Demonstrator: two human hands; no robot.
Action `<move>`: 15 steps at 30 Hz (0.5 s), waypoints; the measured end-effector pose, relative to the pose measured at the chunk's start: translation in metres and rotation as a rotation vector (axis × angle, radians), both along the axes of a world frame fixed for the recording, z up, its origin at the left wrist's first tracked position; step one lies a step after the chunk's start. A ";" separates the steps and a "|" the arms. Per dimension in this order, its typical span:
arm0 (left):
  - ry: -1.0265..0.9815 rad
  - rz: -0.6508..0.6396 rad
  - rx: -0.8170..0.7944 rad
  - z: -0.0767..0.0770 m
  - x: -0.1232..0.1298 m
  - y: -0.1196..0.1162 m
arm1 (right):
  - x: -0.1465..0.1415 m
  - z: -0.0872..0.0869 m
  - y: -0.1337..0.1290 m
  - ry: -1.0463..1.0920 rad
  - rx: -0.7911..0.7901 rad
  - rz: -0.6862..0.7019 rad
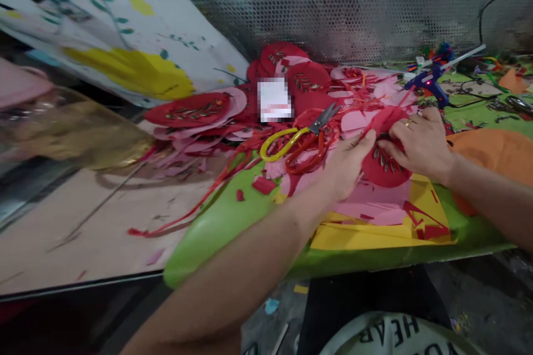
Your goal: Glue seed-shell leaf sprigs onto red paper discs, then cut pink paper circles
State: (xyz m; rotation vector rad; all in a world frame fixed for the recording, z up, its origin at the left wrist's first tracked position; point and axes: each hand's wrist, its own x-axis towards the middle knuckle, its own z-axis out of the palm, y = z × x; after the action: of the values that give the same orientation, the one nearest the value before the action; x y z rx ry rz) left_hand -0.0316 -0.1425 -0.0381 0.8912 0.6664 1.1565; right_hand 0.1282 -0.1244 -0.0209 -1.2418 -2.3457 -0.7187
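Both of my hands are at a round red felt piece (pixel 385 171) with a row of small leaf-like marks. My left hand (pixel 348 162) pinches its upper left edge between thumb and fingers. From the right, my right hand (pixel 420 141), with a ring on one finger, closes its fingertips over the piece; a small dark thing shows between the hands, too small to name. Scissors (pixel 281 144) with one yellow and one red handle lie left of my left hand, blades slightly apart. Pink sheets (pixel 375 202) and a yellow sheet (pixel 362 236) lie underneath.
A blue glue gun (pixel 435 84) with a lit red light stands behind my right hand. Stacked red and pink felt rounds (pixel 191 108) lie at the left. Orange felt (pixel 495 155) is at the right. A perforated metal panel (pixel 333 5) rises behind the green table cover (pixel 220 233).
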 end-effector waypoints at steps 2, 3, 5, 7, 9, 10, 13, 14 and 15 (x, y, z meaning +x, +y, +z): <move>0.054 -0.023 0.050 -0.004 0.001 -0.002 | 0.002 0.002 0.000 -0.053 0.076 0.044; 0.080 -0.031 0.065 -0.005 0.002 -0.002 | 0.004 0.002 0.001 -0.081 0.122 0.081; 0.125 -0.034 0.074 -0.007 0.001 -0.003 | 0.006 0.002 0.003 -0.108 0.190 0.146; 0.160 -0.032 0.066 -0.006 0.001 -0.004 | 0.007 0.002 0.005 -0.108 0.218 0.184; 0.176 -0.030 0.054 -0.004 0.001 -0.004 | 0.008 0.001 0.006 -0.099 0.211 0.198; 0.178 -0.024 0.047 -0.002 0.001 -0.004 | 0.009 0.001 0.006 -0.091 0.210 0.205; 0.165 -0.001 0.025 0.000 0.000 -0.003 | 0.010 0.000 0.007 -0.047 0.207 0.239; 0.155 0.010 0.018 -0.001 0.000 -0.002 | 0.011 0.000 0.008 -0.020 0.193 0.237; 0.143 0.022 0.011 -0.002 0.001 -0.001 | 0.012 0.000 0.009 0.009 0.164 0.223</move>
State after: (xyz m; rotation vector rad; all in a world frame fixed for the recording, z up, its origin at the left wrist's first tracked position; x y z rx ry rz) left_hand -0.0310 -0.1438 -0.0401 0.9849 0.7886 1.1239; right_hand 0.1406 -0.1158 -0.0208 -0.8955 -2.3178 -0.8088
